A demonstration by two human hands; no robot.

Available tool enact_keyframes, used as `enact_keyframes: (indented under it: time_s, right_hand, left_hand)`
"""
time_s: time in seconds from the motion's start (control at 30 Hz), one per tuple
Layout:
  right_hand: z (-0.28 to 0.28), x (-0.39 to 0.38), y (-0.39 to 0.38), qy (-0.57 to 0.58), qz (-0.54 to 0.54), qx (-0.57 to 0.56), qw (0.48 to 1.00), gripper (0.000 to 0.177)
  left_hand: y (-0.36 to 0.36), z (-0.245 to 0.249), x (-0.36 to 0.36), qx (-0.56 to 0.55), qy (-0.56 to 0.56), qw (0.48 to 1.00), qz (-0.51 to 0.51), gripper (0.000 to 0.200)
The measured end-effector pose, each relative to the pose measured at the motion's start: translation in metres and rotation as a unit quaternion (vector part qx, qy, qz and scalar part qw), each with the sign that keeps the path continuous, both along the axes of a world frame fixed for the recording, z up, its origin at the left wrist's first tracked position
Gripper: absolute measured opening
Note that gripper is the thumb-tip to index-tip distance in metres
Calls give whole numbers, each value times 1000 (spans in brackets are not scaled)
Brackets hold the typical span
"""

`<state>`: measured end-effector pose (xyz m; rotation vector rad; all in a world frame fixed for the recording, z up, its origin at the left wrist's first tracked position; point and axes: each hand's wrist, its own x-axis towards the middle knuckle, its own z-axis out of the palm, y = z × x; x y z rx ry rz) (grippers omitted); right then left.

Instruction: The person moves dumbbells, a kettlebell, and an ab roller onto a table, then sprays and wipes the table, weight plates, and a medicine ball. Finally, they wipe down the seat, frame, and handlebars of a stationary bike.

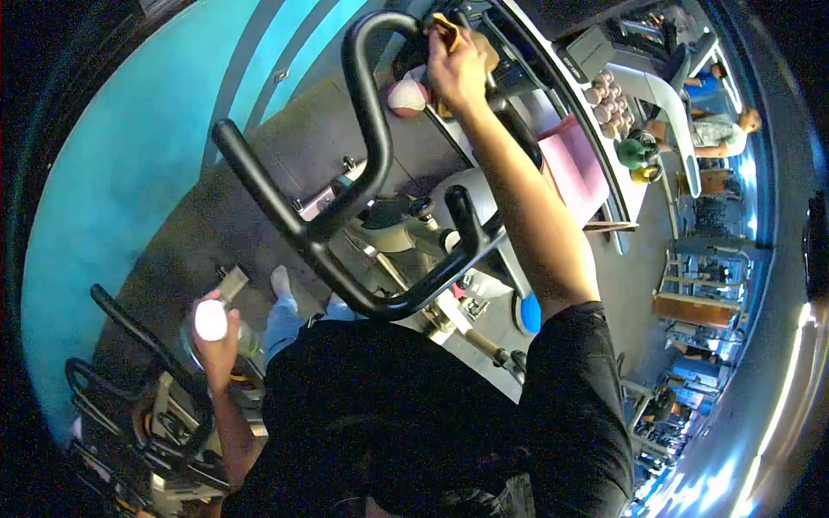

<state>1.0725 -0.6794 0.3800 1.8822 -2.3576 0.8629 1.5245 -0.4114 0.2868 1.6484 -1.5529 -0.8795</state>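
Observation:
My right hand (459, 73) reaches up to the far end of the black handlebar (371, 112) of an exercise machine. Its fingers are closed on a yellow-brown cloth (446, 33), which touches the bar near its top. At the lower left, my left hand (220, 345) is wrapped round a bottle with a white top (211, 320), held away from the machine. The bottle's lower part is mostly hidden by the hand and hard to make out.
More exercise machines with black handles (138, 328) stand at the lower left. A blue wall (129, 155) rises on the left. A red and white ball (407, 97), a dumbbell rack, kettlebells (635, 152) and a person in grey (717, 134) are beyond.

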Motion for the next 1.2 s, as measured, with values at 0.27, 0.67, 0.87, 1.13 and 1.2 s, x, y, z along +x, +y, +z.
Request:
enact_keyframes:
  time_s: [0.27, 0.67, 0.87, 1.13, 1.2]
  right_hand:
    - [47, 120, -11, 193, 185, -125, 955, 31]
    - [25, 119, 83, 197, 233, -62, 950, 42]
    - [45, 113, 193, -198, 65, -16, 978, 26]
    - [87, 89, 249, -442, -116, -348, 819, 38]
    - [111, 96, 246, -513, -116, -372, 765, 44]
  left_hand:
    - [-80, 61, -17, -128, 17, 980, -153, 38]
    - [-148, 169, -40, -196, 101, 924, -312, 40]
    - [-171, 193, -105, -259, 200, 888, -324, 33]
    - [-196, 161, -166, -1, 117, 918, -380, 32]
    - [-196, 138, -166, -5, 99, 921, -377, 32]
